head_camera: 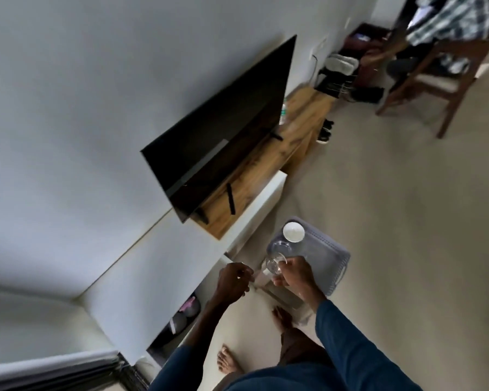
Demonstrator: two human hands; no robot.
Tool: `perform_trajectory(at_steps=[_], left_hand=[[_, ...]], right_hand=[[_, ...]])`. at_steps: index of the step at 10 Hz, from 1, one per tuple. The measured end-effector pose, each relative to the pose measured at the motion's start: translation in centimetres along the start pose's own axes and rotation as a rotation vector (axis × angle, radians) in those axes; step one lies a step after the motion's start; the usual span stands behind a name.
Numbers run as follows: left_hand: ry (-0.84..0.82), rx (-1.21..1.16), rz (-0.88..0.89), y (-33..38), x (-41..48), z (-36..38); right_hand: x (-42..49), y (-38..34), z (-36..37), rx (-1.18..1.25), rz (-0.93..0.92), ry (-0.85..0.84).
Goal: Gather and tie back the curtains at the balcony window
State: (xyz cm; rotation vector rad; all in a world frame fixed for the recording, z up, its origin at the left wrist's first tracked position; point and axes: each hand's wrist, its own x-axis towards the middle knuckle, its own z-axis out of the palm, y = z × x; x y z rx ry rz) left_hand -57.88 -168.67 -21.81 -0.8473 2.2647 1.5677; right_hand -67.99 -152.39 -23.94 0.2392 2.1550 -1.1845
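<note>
The view is strongly tilted. A grey pleated curtain (54, 368) shows only at the bottom left corner, bunched against the white wall. Both hands are away from it, out in front of me over the floor. My right hand (294, 273) grips a clear glass (275, 263). My left hand (235, 280) is just left of it with its fingers curled; the blur hides whether it pinches anything. Blue sleeves cover both arms, and my bare feet stand on the floor below.
A large clear water can with a white cap (293, 232) stands on a grey mat (331, 263) just beyond my hands. A black TV (223, 131) sits on a wooden cabinet (266, 176) by the wall. A wooden chair (446, 77) and a shoe rack (336, 77) stand farther off.
</note>
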Motion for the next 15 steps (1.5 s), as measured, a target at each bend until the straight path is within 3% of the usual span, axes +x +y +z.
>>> perform_trajectory(at_steps=[2,4,5,7,12,14,15], left_hand=[[-0.091,0.109,-0.081,2.6,6.9,5.4],[-0.082,0.148,-0.335,-0.5,15.5,12.2],[-0.089,0.224,-0.397,-3.4,19.0,16.0],[-0.083,0.391,-0.461,-0.1,21.2,19.2],[-0.145,0.463,-0.342,-5.3,27.1,23.1],[-0.147,0.414,-0.365,-4.5,26.3,22.8],[-0.128,0.413,-0.376,-3.9,25.8,21.9]], right_hand=[[5.7,1.1,-6.6,-0.007,0.042,0.084],[14.7,4.7,-10.3,-0.177,0.101,0.142],[19.6,7.9,-10.5,-0.198,0.192,0.154],[26.0,13.7,-8.7,-0.153,0.325,0.125],[36.9,25.3,-1.2,-0.228,0.352,0.094],[36.0,23.7,-1.7,-0.188,0.348,0.041],[34.5,21.6,-2.5,-0.253,0.344,0.102]])
